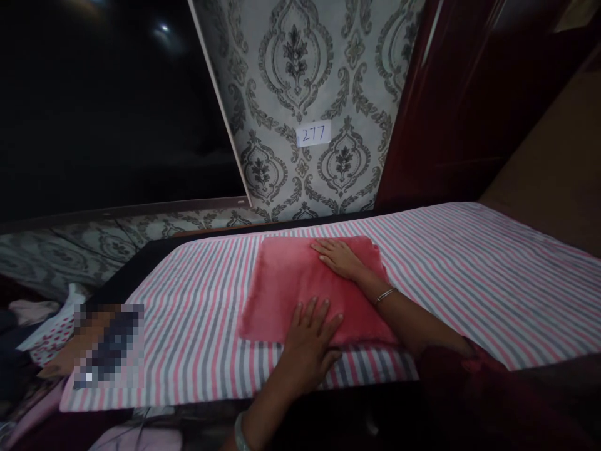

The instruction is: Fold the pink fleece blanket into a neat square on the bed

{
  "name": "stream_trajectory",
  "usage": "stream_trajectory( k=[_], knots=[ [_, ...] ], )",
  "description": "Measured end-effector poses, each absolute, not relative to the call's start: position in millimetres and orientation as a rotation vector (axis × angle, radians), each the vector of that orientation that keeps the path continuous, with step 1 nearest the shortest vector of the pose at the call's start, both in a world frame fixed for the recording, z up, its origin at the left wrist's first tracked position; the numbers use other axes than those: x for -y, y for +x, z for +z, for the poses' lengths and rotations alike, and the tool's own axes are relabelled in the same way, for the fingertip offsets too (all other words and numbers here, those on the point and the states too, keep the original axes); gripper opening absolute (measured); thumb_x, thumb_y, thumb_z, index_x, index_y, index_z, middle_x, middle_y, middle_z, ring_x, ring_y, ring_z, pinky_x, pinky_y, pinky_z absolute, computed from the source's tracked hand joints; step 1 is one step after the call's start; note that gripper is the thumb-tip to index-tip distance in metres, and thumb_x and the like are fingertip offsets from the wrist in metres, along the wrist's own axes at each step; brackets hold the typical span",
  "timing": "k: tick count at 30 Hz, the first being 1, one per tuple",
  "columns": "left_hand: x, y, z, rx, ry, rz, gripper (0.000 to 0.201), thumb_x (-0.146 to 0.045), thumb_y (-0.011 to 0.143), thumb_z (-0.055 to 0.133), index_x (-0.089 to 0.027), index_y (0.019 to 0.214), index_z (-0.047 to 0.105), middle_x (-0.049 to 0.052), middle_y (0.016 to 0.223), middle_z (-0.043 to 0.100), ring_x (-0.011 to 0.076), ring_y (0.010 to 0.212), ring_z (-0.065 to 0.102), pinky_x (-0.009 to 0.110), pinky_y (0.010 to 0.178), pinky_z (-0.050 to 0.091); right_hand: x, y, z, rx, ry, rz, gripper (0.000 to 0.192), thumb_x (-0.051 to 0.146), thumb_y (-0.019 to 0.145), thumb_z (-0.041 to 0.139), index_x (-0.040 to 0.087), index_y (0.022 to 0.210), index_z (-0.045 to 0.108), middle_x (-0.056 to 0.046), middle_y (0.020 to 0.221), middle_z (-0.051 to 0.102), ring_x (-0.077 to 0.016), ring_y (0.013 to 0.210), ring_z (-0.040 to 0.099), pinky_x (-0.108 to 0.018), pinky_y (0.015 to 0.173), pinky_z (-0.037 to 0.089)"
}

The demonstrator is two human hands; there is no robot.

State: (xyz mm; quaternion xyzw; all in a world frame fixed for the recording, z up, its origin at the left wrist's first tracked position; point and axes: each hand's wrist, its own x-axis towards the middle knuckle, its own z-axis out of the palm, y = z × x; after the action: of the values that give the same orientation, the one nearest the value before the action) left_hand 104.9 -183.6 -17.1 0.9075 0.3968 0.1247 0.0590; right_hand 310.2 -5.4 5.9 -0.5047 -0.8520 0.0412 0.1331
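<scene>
Left hand [310,338] spread flat on fuzzy pink square cloth [300,285], right hand [340,257] flat too, striped sheet [469,269] beneath

I am seeing two bare forearms coming in from the bottom of my view. The left hand [310,341] is wearing a pale bangle low on its wrist, half cut off by the frame edge. The right hand [339,257] is wearing a thin silver-looking bangle at the wrist, and a dark red sleeve is bunching up near that elbow.
</scene>
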Motion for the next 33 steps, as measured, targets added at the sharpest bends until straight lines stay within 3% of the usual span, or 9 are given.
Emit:
stream_trajectory(
  k=[3,6,8,12,15,18,22,29,33],
  knots=[
    [202,93,-12,-1.165,2.715,0.373,0.066,-0.037,0.093,0.060,-0.031,0.154,0.036,0.007,0.165,0.027,0.0313,0.154,0.016,0.062,0.122,0.022,8,309,14,2.493,-1.506,0.151,0.052,0.037,0.106,0.027,0.028,0.156,0.035,-0.002,0.163,0.031,-0.0231,0.151,0.024,-0.047,0.122,0.020],
    [198,81,15,-1.111,2.668,0.424,0.048,-0.033,0.100,0.044,-0.028,0.148,0.045,0.007,0.156,0.046,0.0224,0.147,0.036,0.051,0.122,0.029,19,301,30,2.471,-1.651,0.205,0.054,0.040,0.105,0.029,0.027,0.157,0.033,-0.006,0.165,0.027,-0.0268,0.152,0.021,-0.052,0.121,0.021],
    [179,76,39,-1.205,2.667,0.492,0.045,-0.029,0.103,0.036,-0.023,0.146,0.048,0.008,0.151,0.051,0.0203,0.144,0.041,0.049,0.123,0.027,35,294,41,2.388,-1.743,0.169,0.056,0.043,0.105,0.029,0.026,0.158,0.030,-0.009,0.165,0.025,-0.0304,0.152,0.020,-0.056,0.119,0.022],
    [124,78,68,-1.619,2.702,0.442,0.056,-0.033,0.100,0.042,-0.014,0.153,0.037,0.017,0.160,0.035,0.0280,0.151,0.027,0.057,0.123,0.017,78,286,47,2.294,-1.806,0.036,0.058,0.046,0.104,0.030,0.027,0.159,0.028,-0.010,0.164,0.027,-0.0331,0.151,0.021,-0.058,0.119,0.021],
    [98,78,60,-1.880,2.659,0.352,0.064,-0.045,0.099,0.043,-0.015,0.155,0.035,0.018,0.164,0.025,0.0332,0.153,0.017,0.063,0.122,0.011,103,294,33,2.268,-1.902,0.019,0.060,0.050,0.103,0.034,0.029,0.159,0.029,-0.009,0.165,0.026,-0.0337,0.152,0.018,-0.060,0.118,0.021],
    [92,70,33,-2.015,2.512,0.210,0.065,-0.053,0.099,0.039,-0.021,0.155,0.036,0.016,0.166,0.020,0.0366,0.154,0.012,0.068,0.118,0.016,114,307,11,2.226,-2.003,0.012,0.062,0.056,0.101,0.036,0.029,0.158,0.032,-0.009,0.165,0.024,-0.0351,0.152,0.017,-0.060,0.118,0.019],
    [92,60,8,-2.023,2.411,0.182,0.064,-0.056,0.100,0.032,-0.027,0.157,0.031,0.011,0.168,0.014,0.0339,0.155,0.010,0.067,0.115,0.024,116,315,-9,2.187,-1.985,-0.030,0.061,0.056,0.102,0.035,0.032,0.157,0.031,-0.006,0.166,0.023,-0.0345,0.152,0.016,-0.060,0.118,0.018],
    [83,48,26,-1.931,2.325,0.090,0.064,-0.053,0.099,0.037,-0.028,0.157,0.028,0.008,0.168,0.014,0.0295,0.155,0.011,0.064,0.114,0.029,114,316,2,2.220,-1.981,0.068,0.060,0.054,0.102,0.035,0.030,0.157,0.032,-0.007,0.166,0.023,-0.0325,0.152,0.018,-0.057,0.118,0.021],
    [107,45,36,-2.019,2.396,0.165,0.059,-0.046,0.100,0.037,-0.022,0.153,0.038,0.014,0.165,0.024,0.0311,0.153,0.018,0.064,0.116,0.024,133,321,5,2.198,-1.967,0.018,0.062,0.055,0.102,0.036,0.027,0.157,0.034,-0.010,0.164,0.028,-0.0340,0.151,0.021,-0.058,0.119,0.019]
  ],
)
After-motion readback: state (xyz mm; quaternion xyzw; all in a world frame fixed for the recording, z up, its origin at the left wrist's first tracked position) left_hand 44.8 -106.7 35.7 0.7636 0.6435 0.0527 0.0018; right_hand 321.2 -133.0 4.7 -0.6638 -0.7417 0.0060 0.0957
